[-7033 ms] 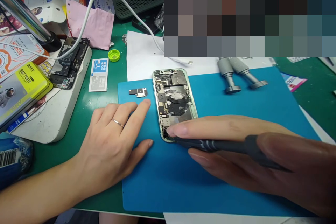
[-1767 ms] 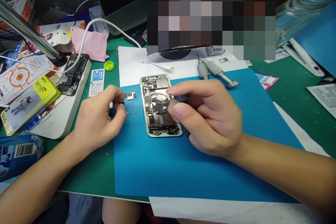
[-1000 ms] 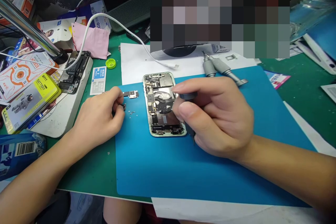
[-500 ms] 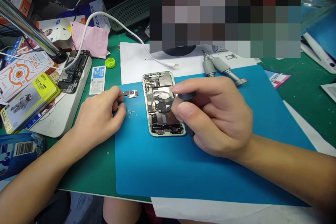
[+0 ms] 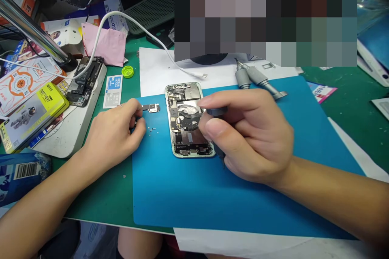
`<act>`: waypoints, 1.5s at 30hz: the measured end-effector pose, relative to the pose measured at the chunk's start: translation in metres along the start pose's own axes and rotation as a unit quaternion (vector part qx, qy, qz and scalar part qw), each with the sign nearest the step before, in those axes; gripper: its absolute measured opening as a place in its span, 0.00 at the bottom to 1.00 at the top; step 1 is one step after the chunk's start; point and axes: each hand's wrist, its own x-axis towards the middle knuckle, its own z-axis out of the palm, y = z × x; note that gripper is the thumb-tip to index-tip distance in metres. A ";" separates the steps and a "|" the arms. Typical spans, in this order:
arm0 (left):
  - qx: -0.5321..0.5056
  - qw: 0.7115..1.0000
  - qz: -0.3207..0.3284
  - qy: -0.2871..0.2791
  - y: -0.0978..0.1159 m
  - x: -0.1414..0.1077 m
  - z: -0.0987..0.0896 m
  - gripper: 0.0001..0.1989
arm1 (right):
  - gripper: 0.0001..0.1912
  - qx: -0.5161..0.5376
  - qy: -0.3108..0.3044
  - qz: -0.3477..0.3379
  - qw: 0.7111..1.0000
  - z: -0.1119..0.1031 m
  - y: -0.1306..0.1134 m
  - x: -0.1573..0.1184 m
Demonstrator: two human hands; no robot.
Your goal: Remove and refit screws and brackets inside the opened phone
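Gripping right hand (image 5: 252,137): closed fingers round screwdriver (image 5: 216,111), withdrawn from lower end of phone (image 5: 187,123).
Left hand (image 5: 112,129): curled left of phone; could not tell if holding.
Screwdriver: seemed idle.

The person's left hand (image 5: 117,129) wears a slim, silver-coloured ring (image 5: 120,106). The right hand (image 5: 247,133) is ungloved, the left forearm (image 5: 67,188) and right forearm (image 5: 331,194) bare, like the partly visible leg (image 5: 139,243) below.
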 end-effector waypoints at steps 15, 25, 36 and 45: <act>0.006 1.000 0.001 0.013 0.000 0.000 0.001 0.03 | 0.16 0.007 0.000 0.007 1.000 0.001 -0.001 0.000; 0.014 1.000 -0.010 0.012 0.001 -0.001 0.000 0.05 | 0.16 -0.006 0.004 0.007 1.000 0.000 0.000 -0.001; 0.036 0.999 -0.013 0.001 0.001 0.000 0.000 0.03 | 0.15 -0.005 -0.001 0.011 1.000 0.000 -0.002 0.000; 0.021 1.000 -0.001 0.009 0.002 0.000 0.000 0.02 | 0.14 0.000 -0.002 0.020 1.000 0.000 -0.002 0.001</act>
